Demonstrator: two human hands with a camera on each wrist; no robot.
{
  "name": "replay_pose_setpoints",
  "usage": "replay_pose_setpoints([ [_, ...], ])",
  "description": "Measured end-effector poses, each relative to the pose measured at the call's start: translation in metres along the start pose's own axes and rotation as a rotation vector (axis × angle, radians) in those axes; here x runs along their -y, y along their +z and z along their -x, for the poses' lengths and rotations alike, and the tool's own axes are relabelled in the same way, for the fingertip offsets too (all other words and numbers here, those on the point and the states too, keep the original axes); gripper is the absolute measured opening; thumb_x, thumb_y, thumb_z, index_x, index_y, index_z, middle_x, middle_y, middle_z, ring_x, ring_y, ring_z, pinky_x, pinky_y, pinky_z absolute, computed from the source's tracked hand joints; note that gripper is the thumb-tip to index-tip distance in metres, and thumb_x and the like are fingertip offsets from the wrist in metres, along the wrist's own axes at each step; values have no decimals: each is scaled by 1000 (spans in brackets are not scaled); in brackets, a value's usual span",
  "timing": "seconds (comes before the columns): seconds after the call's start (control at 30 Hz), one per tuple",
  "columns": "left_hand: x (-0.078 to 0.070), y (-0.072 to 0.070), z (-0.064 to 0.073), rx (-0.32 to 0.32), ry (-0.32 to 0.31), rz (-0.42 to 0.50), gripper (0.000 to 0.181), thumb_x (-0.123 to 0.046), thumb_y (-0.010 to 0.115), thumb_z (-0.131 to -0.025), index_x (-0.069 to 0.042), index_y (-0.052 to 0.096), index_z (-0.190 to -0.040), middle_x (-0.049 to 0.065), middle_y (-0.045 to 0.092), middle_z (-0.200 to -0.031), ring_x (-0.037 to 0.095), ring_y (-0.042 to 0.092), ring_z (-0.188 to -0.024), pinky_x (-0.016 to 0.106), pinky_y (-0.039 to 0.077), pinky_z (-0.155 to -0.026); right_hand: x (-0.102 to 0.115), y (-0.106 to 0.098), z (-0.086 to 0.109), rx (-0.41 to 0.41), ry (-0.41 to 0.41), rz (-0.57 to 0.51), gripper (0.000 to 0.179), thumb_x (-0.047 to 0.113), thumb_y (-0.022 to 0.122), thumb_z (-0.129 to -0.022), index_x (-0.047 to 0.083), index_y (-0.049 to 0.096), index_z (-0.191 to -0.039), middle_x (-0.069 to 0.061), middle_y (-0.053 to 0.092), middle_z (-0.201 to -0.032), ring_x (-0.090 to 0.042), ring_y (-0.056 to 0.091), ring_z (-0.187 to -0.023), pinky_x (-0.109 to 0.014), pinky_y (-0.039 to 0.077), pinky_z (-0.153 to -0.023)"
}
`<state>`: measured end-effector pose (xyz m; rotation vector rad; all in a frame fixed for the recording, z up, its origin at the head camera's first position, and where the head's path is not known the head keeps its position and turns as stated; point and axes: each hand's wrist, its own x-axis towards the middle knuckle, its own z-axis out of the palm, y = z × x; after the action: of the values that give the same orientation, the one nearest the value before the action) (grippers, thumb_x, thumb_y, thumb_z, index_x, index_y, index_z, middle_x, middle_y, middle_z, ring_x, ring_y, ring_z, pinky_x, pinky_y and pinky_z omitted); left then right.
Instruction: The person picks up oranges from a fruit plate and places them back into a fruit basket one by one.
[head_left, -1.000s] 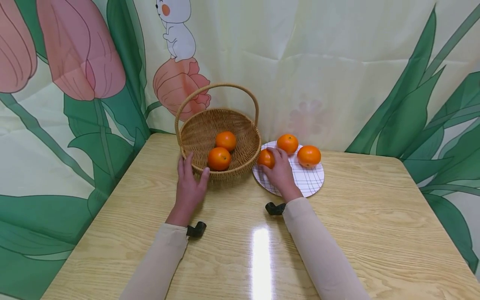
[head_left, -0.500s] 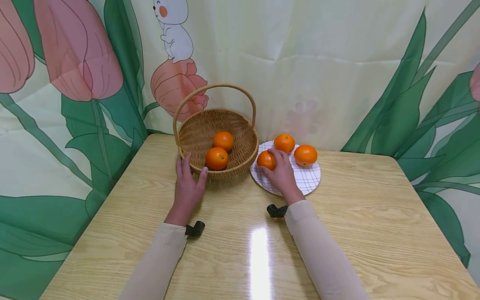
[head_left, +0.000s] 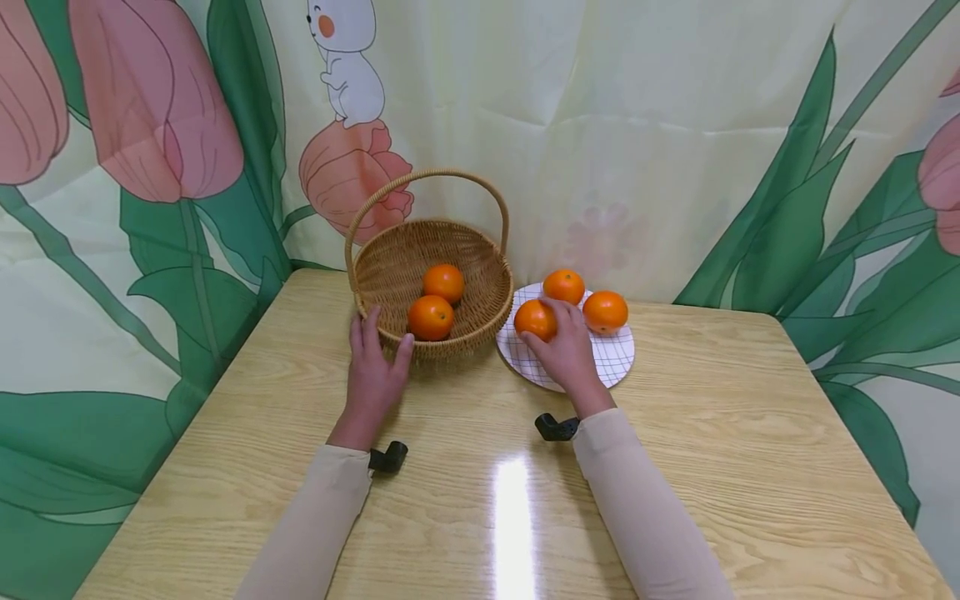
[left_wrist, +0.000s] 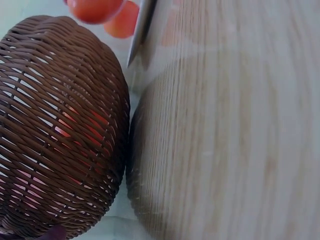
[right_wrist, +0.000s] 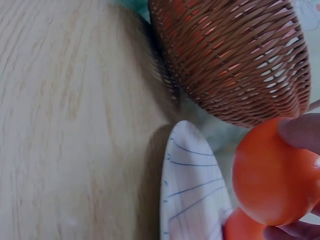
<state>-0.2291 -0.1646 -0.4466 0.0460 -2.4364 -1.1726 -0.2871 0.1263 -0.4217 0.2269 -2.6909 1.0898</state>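
Note:
My left hand (head_left: 372,375) rests against the near left side of the wicker basket (head_left: 480,250), fingers spread and thumb at the rim. Two oranges sit in that basket, one farther back (head_left: 443,283) and one nearer the front (head_left: 431,317). Thumb and fingers of my right hand (head_left: 564,350) pinch another orange (right_wrist: 272,175) at the left part of the white checked plate (head_left: 611,362). In the right wrist view this orange appears raised off the plate. Two more oranges, a rear one (head_left: 564,287) and a right one (head_left: 605,312), stand on the plate's far side.
The basket's tall arched handle (head_left: 431,173) stands upright. Basket and plate sit close together at the back of the wooden table (head_left: 712,450), before a curtain (head_left: 637,100) printed with flowers. Each wrist wears a black device, on the left (head_left: 388,457) and right (head_left: 557,427).
My right hand has shifted slightly to the right with its orange, a little away from the basket. The left hand stays at the basket. The head view has drifted slightly.

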Motion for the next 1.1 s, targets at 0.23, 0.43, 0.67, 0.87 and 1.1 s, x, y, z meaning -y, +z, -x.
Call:
replay_pose_setpoints([
  [0.23, 0, 0, 2, 3, -8, 7, 72, -51, 51, -95, -20, 21, -153, 19, 9, -160, 47, 36, -135, 64, 38, -101, 7, -12, 3, -31, -7, -25, 60, 35, 73, -86, 21, 47, -138, -15, 40, -143, -39, 49, -122, -57, 42, -101],
  [0.43, -1, 0, 1, 1, -10, 10, 73, -51, 51, -95, -19, 21, -153, 20, 8, -160, 49, 35, -135, 64, 39, -101, 14, -23, 4, -76, -39, -43, 60, 33, 74, -85, 21, 48, -137, -15, 42, -141, -39, 50, -120, -58, 44, -98],
  [0.67, 0, -1, 3, 16, -22, 0, 73, -53, 50, -95, -19, 21, -153, 20, 8, -160, 49, 34, -135, 65, 38, -101, 19, -26, 6, -124, -71, -51, 59, 32, 75, -84, 23, 49, -136, -14, 43, -141, -39, 50, -121, -58, 45, -96],
  [0.87, -1, -1, 5, 14, -26, -10, 72, -53, 49, -96, -20, 21, -153, 21, 9, -159, 50, 37, -133, 65, 39, -100, 26, -30, 5, -133, -74, -54, 60, 36, 74, -84, 24, 49, -137, -12, 42, -144, -38, 48, -124, -59, 43, -96],
  [1.1, -2, -3, 5, 9, -29, -7, 72, -53, 49, -96, -19, 22, -153, 21, 10, -159, 51, 40, -130, 66, 39, -99, 35, -34, 1, -140, -85, -69, 60, 38, 74, -83, 26, 49, -137, -12, 44, -141, -34, 52, -114, -54, 45, -91],
])
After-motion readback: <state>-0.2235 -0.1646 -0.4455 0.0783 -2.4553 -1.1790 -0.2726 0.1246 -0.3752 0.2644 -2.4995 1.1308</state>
